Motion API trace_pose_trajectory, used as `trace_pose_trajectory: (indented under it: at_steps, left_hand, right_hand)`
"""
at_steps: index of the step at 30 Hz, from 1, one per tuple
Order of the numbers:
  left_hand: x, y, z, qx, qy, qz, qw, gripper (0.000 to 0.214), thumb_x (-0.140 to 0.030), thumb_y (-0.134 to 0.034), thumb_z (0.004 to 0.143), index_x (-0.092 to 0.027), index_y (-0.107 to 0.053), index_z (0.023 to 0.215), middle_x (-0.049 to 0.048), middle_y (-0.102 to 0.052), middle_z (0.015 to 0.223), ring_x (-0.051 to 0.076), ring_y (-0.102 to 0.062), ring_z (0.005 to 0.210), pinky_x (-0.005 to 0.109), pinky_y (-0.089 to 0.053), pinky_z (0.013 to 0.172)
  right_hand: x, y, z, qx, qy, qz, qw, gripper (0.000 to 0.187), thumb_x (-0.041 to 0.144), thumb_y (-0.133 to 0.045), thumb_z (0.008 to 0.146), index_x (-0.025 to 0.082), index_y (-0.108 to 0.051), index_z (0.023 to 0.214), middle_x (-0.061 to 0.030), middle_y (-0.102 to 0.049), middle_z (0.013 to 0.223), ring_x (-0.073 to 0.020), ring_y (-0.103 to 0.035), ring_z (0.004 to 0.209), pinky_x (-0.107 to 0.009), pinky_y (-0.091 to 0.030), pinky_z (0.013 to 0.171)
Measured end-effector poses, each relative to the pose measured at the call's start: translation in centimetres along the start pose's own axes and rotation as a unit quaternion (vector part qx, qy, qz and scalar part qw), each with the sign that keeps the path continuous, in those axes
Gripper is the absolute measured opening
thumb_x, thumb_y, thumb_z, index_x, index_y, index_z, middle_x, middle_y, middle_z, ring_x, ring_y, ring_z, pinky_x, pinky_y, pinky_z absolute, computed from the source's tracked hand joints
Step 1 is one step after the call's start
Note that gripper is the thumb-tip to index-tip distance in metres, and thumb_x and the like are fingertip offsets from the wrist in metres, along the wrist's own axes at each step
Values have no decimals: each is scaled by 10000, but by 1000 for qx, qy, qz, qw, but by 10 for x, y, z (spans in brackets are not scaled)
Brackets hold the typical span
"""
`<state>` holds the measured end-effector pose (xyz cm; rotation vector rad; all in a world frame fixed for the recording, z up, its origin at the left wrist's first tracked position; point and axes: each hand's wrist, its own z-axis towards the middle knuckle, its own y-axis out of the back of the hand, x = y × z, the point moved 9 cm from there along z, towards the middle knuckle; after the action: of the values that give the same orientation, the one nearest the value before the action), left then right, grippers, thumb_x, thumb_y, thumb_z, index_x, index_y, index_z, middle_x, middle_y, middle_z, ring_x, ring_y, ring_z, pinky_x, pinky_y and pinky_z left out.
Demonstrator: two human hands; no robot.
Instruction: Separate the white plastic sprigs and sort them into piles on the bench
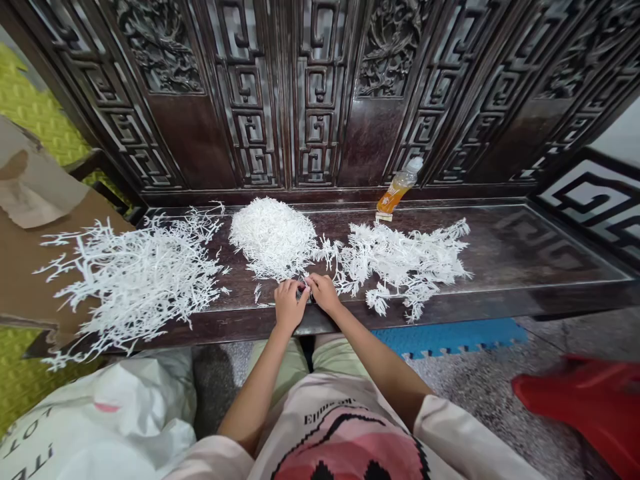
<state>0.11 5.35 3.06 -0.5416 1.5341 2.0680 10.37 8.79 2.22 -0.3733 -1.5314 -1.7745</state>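
- My left hand [289,305] and right hand [324,293] sit together, pinching a small dark object [302,291], too small to identify, at the front of the ledge.
- White branching sprigs [400,260] lie heaped just behind and beside my hands on the dark wooden ledge [525,253].

A pale pink short-sleeved T-shirt [340,447] is worn (black-outlined pink graphic and small lettering on the front), with pale khaki shorts [280,363].

A dark carved wooden screen [320,93] with fret-pattern panels rises behind the polished bench [525,257], and a capped orange drink bottle [397,190] leans at its foot. Below, a blue foam mat [450,337] lies on the speckled floor [500,380], with a red plastic object [585,407] at right. Leftward are a printed white sack [100,420], a cardboard sheet [35,267] and a green textured mat [40,113].
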Motion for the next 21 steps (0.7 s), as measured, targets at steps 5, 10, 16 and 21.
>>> trace_pose_trajectory:
  at_steps: [5, 10, 16, 21]
  left_hand:
    - [-4, -6, -1, 23, -22, 66, 997, 186, -329, -431, 802, -205, -564, 760, 41, -572, 835, 190, -467, 850, 323, -335, 752]
    - [-10, -9, -1, 23, -36, 133, 990, 158, -257, -427, 787, -195, -572, 773, 62, -566, 837, 210, -456, 848, 338, -325, 736]
    - [-16, -8, -3, 21, -74, 126, 989, 188, -267, -406, 803, -203, -577, 846, 67, -561, 835, 213, -463, 841, 345, -322, 732]
    - [-19, -8, -4, 28, -96, 96, 990, 197, -279, -397, 812, -205, -577, 842, 64, -565, 829, 202, -470, 837, 336, -323, 738]
  right_hand:
    - [-2, 0, -1, -1, -6, -21, 1000, 327, 380, -315, 876, 197, -507, 685, 8, -549, 602, -126, -456, 579, -220, -293, 619]
    - [3, 1, -3, -11, 7, -49, 999, 290, 358, -338, 876, 198, -528, 726, 4, -584, 645, -123, -471, 600, -231, -295, 653]
    - [17, 7, -8, -43, 51, -96, 993, 305, 353, -326, 882, 185, -526, 722, -34, -596, 688, -135, -489, 646, -267, -291, 703]
    - [16, 9, -11, -52, 42, -83, 994, 315, 344, -293, 887, 192, -523, 735, -55, -593, 687, -165, -480, 664, -283, -309, 696]
